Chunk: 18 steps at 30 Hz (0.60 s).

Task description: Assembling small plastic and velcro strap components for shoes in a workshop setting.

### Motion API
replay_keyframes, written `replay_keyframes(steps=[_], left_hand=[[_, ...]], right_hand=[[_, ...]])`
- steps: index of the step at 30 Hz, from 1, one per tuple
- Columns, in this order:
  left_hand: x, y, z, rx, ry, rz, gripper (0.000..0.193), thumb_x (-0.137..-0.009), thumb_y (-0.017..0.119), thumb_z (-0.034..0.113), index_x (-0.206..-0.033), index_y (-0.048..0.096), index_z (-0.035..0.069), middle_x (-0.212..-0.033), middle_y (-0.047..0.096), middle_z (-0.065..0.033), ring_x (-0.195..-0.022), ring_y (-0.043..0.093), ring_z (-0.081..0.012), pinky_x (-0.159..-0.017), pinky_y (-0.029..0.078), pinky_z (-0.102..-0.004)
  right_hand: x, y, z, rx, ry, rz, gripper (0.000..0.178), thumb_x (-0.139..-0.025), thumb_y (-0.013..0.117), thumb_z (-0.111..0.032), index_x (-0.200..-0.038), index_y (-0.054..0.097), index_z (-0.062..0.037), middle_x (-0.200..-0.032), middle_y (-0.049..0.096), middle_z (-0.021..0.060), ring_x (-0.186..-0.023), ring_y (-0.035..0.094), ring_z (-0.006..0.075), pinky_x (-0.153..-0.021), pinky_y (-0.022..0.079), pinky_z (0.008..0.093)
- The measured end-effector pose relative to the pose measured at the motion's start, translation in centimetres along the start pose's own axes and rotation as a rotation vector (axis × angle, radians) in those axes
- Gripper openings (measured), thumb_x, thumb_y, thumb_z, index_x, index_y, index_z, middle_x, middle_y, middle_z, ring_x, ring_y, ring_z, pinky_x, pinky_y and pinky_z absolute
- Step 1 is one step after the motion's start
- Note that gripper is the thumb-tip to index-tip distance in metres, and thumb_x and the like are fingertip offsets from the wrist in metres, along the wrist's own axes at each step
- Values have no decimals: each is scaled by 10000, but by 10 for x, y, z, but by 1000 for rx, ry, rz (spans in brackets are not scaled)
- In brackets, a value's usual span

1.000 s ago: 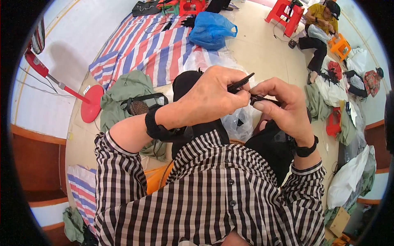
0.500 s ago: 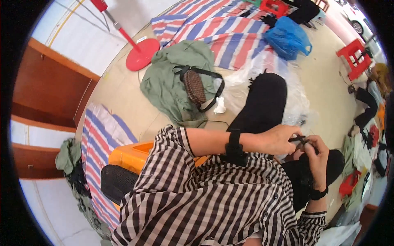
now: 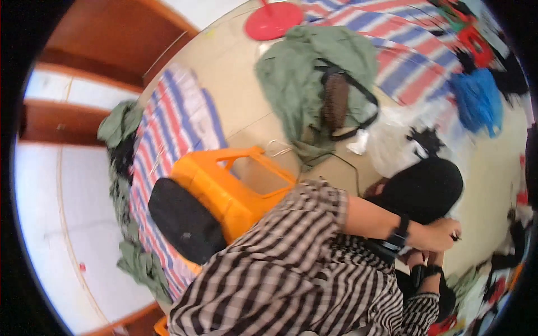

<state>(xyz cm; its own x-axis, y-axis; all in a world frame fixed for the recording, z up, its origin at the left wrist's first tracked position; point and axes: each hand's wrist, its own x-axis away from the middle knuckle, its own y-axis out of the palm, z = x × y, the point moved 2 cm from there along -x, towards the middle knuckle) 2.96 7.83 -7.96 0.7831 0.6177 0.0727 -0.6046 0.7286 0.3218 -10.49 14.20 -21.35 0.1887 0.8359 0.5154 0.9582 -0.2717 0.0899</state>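
Note:
My left hand is closed over my right knee area, with a small dark piece showing at its fingertips; its kind is too small to make out. Just below it, my right hand sits close against the left wrist, and its fingers are mostly hidden. A dark strap is around each wrist. Black trousers cover my knee beyond the left forearm. On the clear plastic sheet past that knee lies a small heap of black pieces.
An orange plastic stool and a black pad are at my left. Green cloth with a brown strapped bag lies ahead. A blue plastic bag, striped sheeting and a red round base stand farther off.
My view has swung left, so the scene shifts right. The left hand has come over the right hand, which is now mostly covered. The black heap by the knee has come into sight.

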Motion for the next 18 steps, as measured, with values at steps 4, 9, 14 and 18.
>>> replay_keyframes(steps=[4,9,14,18], left_hand=[[-44,27,-30,117,-341,-95,207,-748,483,34,-902,605,-30,-965,620,-231,-747,654,-298,-444,492,-349],[-71,8,-132,226,-63,-87,232,-821,431,88,-733,629,6,-701,645,-179,-558,638,-283,-401,465,-403],[-46,20,-22,-1,-184,-67,109,-673,586,98,-679,589,-11,-571,588,-162,-510,601,-217,-451,450,-386],[-43,-30,55,127,-242,-109,163,-742,503,22,-835,609,-60,-791,645,-155,-548,621,-203,-434,480,-292]], right_hand=[[-14,28,4,-164,76,-164,249,-896,488,-275,-998,560,-60,-883,554,50,-752,520,142,-658,441,267],[-16,87,8,-368,180,-378,287,-906,457,-289,-1082,537,-76,-999,551,61,-881,529,154,-737,443,286],[-11,-34,50,-692,47,-43,337,-917,427,-302,-1166,513,-93,-1115,548,71,-1009,538,165,-816,445,305],[-2,-59,-11,-46,-97,225,411,-902,473,-274,-1289,426,-143,-1186,533,59,-1065,535,164,-845,442,325]])
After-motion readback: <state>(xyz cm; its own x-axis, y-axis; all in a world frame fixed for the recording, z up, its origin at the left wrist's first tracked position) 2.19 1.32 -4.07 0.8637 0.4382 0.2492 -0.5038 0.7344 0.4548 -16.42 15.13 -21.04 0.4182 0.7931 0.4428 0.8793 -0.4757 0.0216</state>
